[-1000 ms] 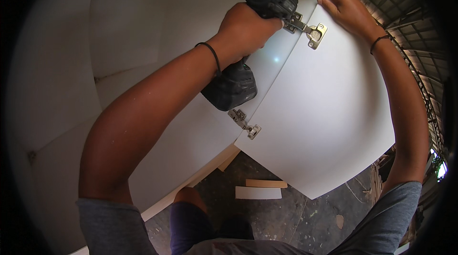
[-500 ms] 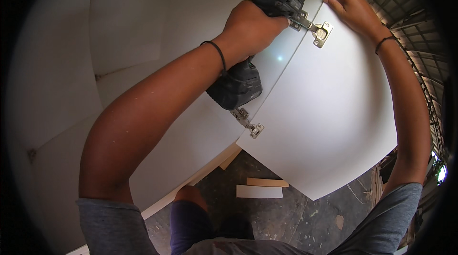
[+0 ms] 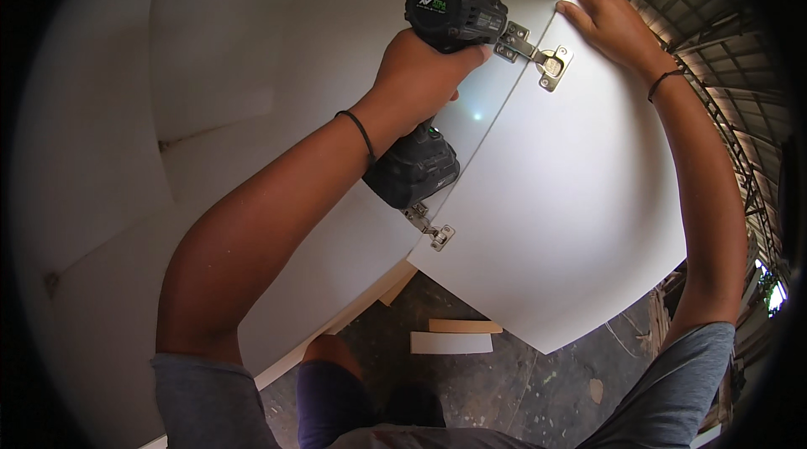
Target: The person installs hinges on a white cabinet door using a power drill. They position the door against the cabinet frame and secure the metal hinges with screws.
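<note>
My left hand (image 3: pixel 420 79) is wrapped around the grip of a black cordless drill (image 3: pixel 454 12). The drill's front end is at the upper metal hinge (image 3: pixel 552 68), beside its mounting plate; the bit's tip is hidden. This hinge joins a white cabinet panel (image 3: pixel 336 272) to a white door (image 3: pixel 580 197). A lower hinge (image 3: pixel 441 236) spans the same seam, near the drill's battery. At the door's top corner, my right hand (image 3: pixel 618 24) grips the edge, thumb on the near face.
On the concrete floor (image 3: pixel 521 390) lie a white strip (image 3: pixel 451 342) and a tan strip (image 3: pixel 464 326). My knee (image 3: pixel 332 352) is close to the cabinet's lower edge. A metal roof (image 3: pixel 706 20) shows at upper right.
The drill and my left hand have shifted slightly left and down relative to the upper hinge, exposing more of its mounting plate. My right hand keeps its hold; the whole view has shifted slightly.
</note>
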A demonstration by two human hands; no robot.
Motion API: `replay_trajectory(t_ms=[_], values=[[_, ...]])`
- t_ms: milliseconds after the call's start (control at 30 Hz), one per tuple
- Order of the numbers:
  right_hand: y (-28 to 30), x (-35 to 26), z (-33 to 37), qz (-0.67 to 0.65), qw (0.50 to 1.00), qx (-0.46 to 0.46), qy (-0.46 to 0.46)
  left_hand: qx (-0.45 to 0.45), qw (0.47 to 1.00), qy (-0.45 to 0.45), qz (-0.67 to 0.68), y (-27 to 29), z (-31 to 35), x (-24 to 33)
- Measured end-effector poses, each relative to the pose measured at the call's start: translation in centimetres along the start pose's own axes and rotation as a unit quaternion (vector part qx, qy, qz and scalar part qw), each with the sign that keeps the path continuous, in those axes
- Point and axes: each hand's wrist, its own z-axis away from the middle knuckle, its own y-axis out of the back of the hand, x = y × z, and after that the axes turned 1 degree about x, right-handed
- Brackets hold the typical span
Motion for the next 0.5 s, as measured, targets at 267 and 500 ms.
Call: replay_trajectory(t_ms=[267, 500], values=[[-0.4, 0.5, -0.1, 0.005, 1.000, 0.017, 0.004, 0.016, 0.998, 0.042, 0.046, 1.9, 4.2, 0.2], [1.2, -4.2, 1.7, 0.032, 0.995, 0.027, -0.092, 0.002, 0.973, 0.214, 0.081, 3.8, 11.2, -3.1]])
